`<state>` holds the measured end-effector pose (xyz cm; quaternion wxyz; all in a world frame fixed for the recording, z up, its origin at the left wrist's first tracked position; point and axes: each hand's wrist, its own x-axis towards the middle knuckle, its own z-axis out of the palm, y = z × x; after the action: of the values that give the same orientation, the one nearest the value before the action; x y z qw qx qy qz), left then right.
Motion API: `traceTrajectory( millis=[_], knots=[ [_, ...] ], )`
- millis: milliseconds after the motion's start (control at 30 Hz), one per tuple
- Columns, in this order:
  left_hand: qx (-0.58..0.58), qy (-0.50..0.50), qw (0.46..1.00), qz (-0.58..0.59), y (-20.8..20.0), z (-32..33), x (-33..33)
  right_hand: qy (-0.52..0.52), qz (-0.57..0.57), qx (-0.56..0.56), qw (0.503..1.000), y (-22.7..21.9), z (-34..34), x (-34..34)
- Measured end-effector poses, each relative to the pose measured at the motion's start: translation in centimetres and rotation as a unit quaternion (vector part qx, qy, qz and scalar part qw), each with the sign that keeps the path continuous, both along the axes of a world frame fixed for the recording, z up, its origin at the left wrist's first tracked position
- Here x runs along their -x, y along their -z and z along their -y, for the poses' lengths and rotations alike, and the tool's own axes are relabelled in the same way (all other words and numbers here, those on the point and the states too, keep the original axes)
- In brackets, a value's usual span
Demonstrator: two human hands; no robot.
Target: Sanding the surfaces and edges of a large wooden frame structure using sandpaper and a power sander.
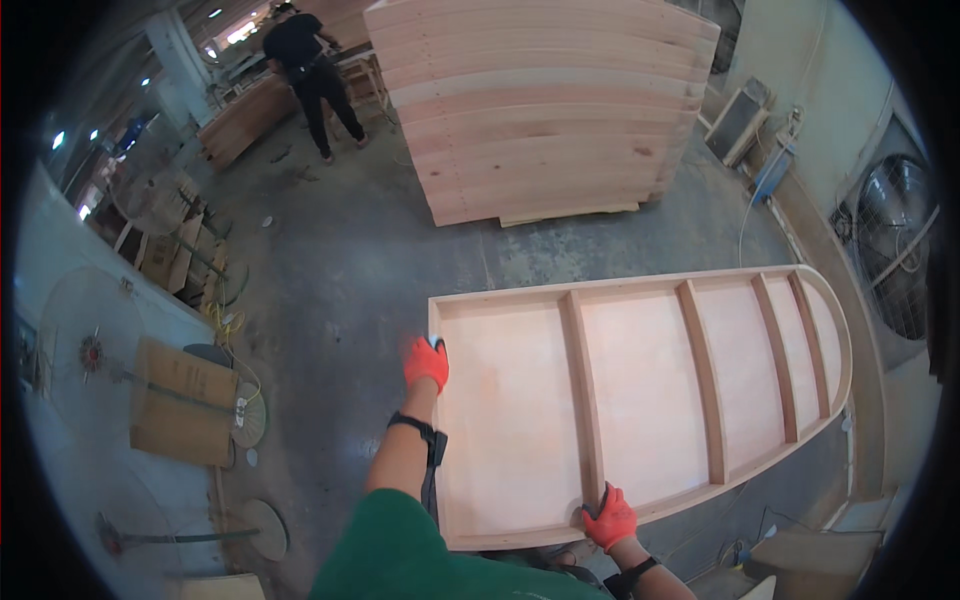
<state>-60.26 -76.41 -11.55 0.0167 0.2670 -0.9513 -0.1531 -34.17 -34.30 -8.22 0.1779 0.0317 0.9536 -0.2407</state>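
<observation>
A pale wooden shelf unit (510, 400) lies flat before me, with a rounded right end, a thin back panel and several cross shelves. My left hand (427, 366), in a red glove with dark finger parts, is at its straight left end board. Its fingers are curled and slightly blurred; a small whitish patch shows at the fingertips, too small to name. My right hand (610, 519), also gloved in red, is closed over the near long side, beside the lower end of the first cross shelf (585, 390). What lies under its fingers is partly hidden.
A tall stack of similar wooden units (550, 110) stands beyond. Far left, a person in dark clothes (305, 70) bends over a bench. Standing fans (92, 352) and a cardboard box (185, 400) line the left; a large caged fan (895, 245) is in the right wall.
</observation>
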Motion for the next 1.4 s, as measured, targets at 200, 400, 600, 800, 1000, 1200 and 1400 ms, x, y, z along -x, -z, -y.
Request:
traceTrajectory(
  millis=[200, 400, 600, 800, 1000, 1200, 1400],
  knots=[
    [0.008, -0.017, 0.999, -0.050, 0.5, -5.3, -17.7, -0.054, -0.009, 0.007, 0.998, 0.8, -1.4, -0.2],
    [-0.063, -0.065, 0.995, 0.050, -0.4, -10.4, -35.2, -0.097, -0.027, 0.010, 0.995, 0.8, -3.0, 0.2],
    [-0.079, -0.132, 0.984, 0.087, -0.4, -11.6, -37.7, -0.150, -0.035, 0.021, 0.988, 0.1, -5.5, -0.1],
    [-0.014, -0.058, 0.994, 0.092, -1.5, -10.2, -31.7, -0.184, -0.067, 0.050, 0.979, 1.0, -6.6, -0.6],
    [-0.025, -0.008, 0.999, -0.028, -0.9, -5.1, -15.4, -0.184, -0.035, 0.054, 0.981, 0.1, -5.8, 0.4],
    [-0.022, -0.021, 0.999, 0.012, -1.2, -1.5, 2.7, -0.188, -0.007, 0.023, 0.982, 0.2, -5.3, 1.2],
    [-0.028, -0.020, 0.999, -0.009, -0.1, 1.1, 8.6, -0.184, 0.010, 0.014, 0.983, -0.4, -4.7, 1.5]
  ],
)
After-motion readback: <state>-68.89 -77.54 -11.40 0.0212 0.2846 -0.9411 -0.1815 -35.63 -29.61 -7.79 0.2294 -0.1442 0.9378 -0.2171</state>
